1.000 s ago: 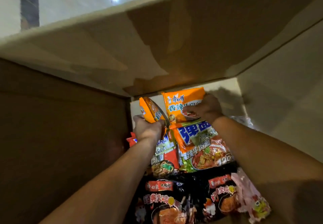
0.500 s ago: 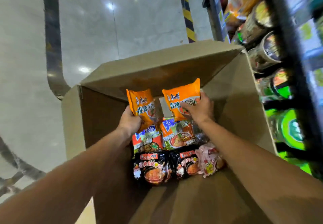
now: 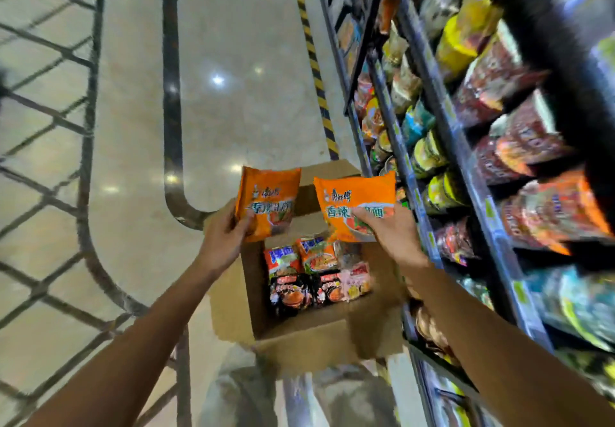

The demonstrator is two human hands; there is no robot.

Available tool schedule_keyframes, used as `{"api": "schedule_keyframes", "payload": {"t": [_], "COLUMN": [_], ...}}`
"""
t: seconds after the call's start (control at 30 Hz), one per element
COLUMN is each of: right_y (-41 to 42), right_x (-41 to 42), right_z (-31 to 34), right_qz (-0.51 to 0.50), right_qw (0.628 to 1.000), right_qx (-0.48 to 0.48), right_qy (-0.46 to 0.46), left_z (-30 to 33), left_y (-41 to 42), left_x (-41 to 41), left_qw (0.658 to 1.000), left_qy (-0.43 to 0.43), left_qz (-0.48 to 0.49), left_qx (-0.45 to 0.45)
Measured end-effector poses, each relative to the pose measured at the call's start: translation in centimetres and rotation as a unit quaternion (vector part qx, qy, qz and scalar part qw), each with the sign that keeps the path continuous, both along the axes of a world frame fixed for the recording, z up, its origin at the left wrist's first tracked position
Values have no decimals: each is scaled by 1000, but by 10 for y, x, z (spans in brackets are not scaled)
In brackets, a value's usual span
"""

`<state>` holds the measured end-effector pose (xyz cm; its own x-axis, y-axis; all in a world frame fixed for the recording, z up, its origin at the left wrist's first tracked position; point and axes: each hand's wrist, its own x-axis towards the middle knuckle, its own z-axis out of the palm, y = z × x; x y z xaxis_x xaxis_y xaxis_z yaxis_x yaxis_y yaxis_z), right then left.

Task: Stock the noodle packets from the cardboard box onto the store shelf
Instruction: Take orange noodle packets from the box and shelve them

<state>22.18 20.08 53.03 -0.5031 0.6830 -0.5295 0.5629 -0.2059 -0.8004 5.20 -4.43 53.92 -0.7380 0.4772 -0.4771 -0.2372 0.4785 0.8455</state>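
My left hand [image 3: 221, 236] grips an orange noodle packet [image 3: 269, 198] by its lower left corner, held above the open cardboard box [image 3: 299, 333]. My right hand [image 3: 389, 230] holds a second orange noodle packet [image 3: 352, 198] by its lower edge, over the box's right side and close to the shelf. Inside the box lie several more packets [image 3: 316, 270]: orange-green ones at the back, black and pink ones at the front. The store shelf [image 3: 466, 146] runs along the right, packed with noodle cups and packets.
A metal trolley frame [image 3: 86, 160] with mesh stands at the left on the glossy tiled floor [image 3: 233, 77]. A yellow-black striped strip [image 3: 312, 60] runs along the shelf's base. My legs show blurred below the box.
Both hands have lifted the two orange packets up out of the box. The view has pulled back and up, so the shelf and the trolley frame have come into sight.
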Motion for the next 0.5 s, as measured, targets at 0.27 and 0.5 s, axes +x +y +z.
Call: {"api": "schedule_keyframes", "payload": {"t": [0.27, 0.5], "right_y": [-44, -129], "right_x": [78, 165], "right_z": [158, 261], "right_qz": [-50, -182], "right_qw": [987, 957], "right_qx": [127, 199], "right_qy": [86, 110], "left_z": [153, 234], "left_y": [-30, -39], "left_x": [24, 42], "left_qw": [989, 950], "left_qy": [51, 17], "left_qz": [-50, -197], "left_qx": [133, 243]}}
